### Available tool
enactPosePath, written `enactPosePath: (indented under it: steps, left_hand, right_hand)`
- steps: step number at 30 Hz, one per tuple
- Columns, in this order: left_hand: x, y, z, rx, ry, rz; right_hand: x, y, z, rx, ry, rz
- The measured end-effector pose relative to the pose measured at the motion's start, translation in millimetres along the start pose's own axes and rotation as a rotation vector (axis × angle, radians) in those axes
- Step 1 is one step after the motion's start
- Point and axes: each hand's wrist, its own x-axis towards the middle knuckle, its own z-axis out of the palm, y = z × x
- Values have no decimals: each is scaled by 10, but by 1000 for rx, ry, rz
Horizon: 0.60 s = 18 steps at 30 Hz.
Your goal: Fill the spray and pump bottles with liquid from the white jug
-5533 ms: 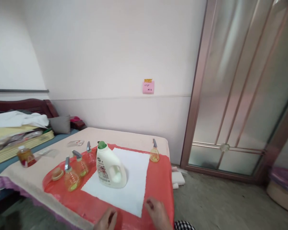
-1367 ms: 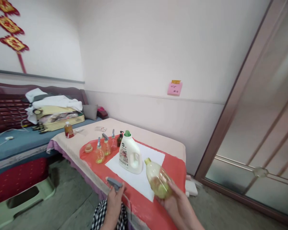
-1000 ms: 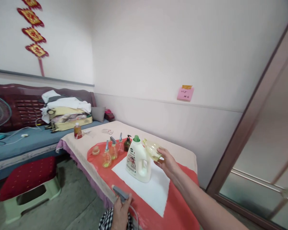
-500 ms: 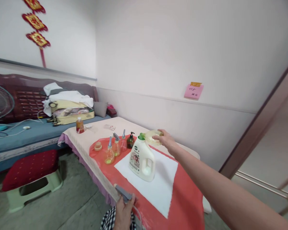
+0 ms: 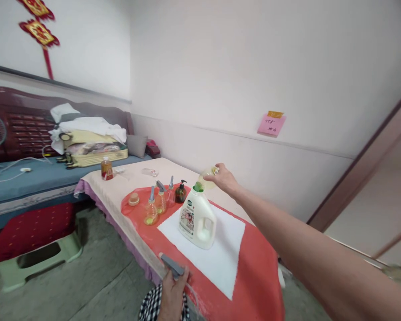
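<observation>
My right hand is stretched out over the far side of the table, closed round a small clear yellowish bottle that has no spray head on it. The bottle hangs just above and behind the green cap of a white detergent jug, which stands on a white sheet. My left hand stays low at the near table edge, gripping a grey spray head with a thin tube hanging from it.
A red cloth covers the near half of the table. On its left stand three small spray bottles, a dark pump bottle and a tan lid. An amber bottle stands at the far corner. A green stool is on the floor at left.
My right hand has carried the open bottle from in front of me out past the jug and lifted it a little. My left hand has kept the spray head at the table edge.
</observation>
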Motion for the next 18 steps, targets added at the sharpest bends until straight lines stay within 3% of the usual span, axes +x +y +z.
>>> enactPosePath:
  steps: [8,13,18]
  left_hand:
    - [37,-76,-13,-79,-28,-29]
    - [31,-19,-2,-40,-22,-9]
    - [-17,31,-1,52,52,44]
  right_hand:
    - [41,-180,90,-117,41,-74]
    - [55,-65,128,-39,54,-147]
    - [-87,164,131,196,64,-190]
